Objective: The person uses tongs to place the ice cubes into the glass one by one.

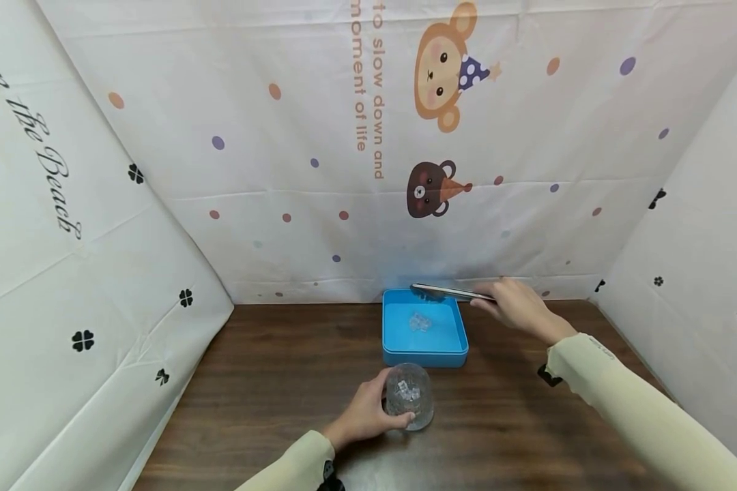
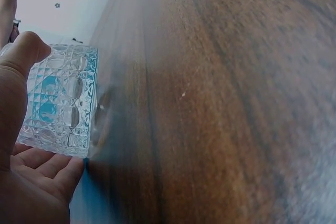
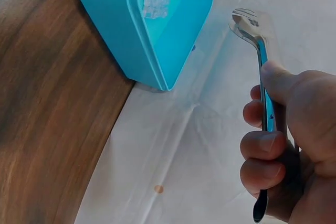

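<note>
My left hand (image 1: 368,412) grips a clear, textured glass (image 1: 419,389) standing on the table, with thumb on the near side and fingers on the far side. Several clear ice cubes (image 1: 408,391) lie inside the glass. In the left wrist view, a cut diamond pattern covers the glass (image 2: 63,100). My right hand (image 1: 516,307) holds metal tongs (image 1: 451,292), whose tips reach over the back right of a blue box (image 1: 426,359). A small cluster of clear cubes (image 1: 420,322) lies on the box floor. In the right wrist view the tongs (image 3: 264,85) show nothing between their tips.
The dark wooden table (image 1: 282,375) runs back to a white printed cloth (image 1: 319,225) hanging as a wall, and the blue box stands against it. More white cloth (image 1: 700,259) hangs at the right, and another sheet (image 1: 129,286) at the left.
</note>
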The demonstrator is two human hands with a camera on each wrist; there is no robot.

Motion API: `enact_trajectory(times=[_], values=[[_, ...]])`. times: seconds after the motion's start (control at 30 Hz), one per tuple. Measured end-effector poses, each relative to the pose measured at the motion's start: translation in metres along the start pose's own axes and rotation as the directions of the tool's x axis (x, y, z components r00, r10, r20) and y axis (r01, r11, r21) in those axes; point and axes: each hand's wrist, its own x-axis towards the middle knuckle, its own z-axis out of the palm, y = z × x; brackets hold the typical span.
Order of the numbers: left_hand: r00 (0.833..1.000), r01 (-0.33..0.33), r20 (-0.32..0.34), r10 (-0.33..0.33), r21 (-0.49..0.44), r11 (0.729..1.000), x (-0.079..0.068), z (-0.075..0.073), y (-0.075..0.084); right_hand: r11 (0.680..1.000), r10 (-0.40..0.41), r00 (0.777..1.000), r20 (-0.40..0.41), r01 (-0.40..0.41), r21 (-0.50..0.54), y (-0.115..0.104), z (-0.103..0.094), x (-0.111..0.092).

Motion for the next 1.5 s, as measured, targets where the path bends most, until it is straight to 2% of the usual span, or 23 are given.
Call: enact_trajectory(times=[0.53,1.0,1.2,1.5], values=[[1.000,0.014,-0.008,-0.014,0.016,1.000,0.000,0.001,0.000,0.999,0.007,1.000,-0.012,-0.007,0.036,-0.005,0.002,-0.012],[1.000,-0.012,-0.010,0.012,-0.029,0.999,0.000,0.001,0.000,0.996,-0.080,0.995,-0.065,0.082,0.025,-0.045,-0.016,-0.041],[1.000,0.013,-0.005,-0.014,-0.035,0.999,-0.001,0.001,0.000,0.991,-0.130,0.989,-0.067,0.132,0.036,-0.059,-0.016,-0.053],[1.000,0.002,0.005,-0.002,-0.037,0.999,0.001,0.000,-0.001,0.983,-0.175,0.981,-0.086,0.179,0.041,-0.072,-0.017,-0.067]])
